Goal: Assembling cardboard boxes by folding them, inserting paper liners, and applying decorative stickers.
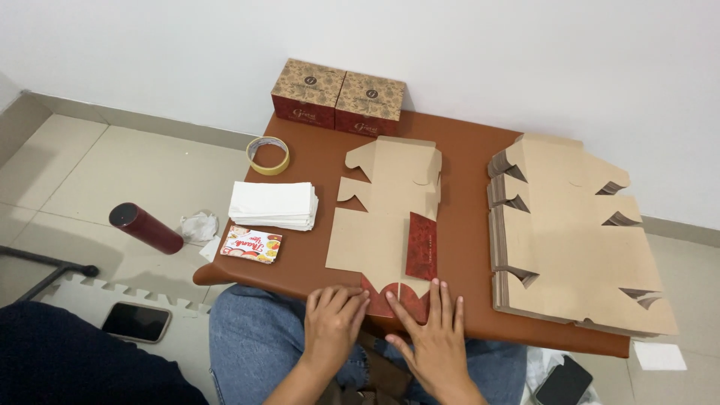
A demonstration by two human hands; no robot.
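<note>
My left hand [332, 317] and right hand [433, 332] lie flat, fingers spread, pressing the red-printed near flaps of the flat brown cardboard box blank [386, 217], which extends beyond my fingertips on the brown table [465, 150].

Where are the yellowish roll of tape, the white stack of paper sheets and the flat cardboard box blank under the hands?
roll of tape [268, 156], head view, ring rim.
stack of paper sheets [273, 203], head view, top sheet.
cardboard box blank [375, 225], head view, centre panel.
</note>
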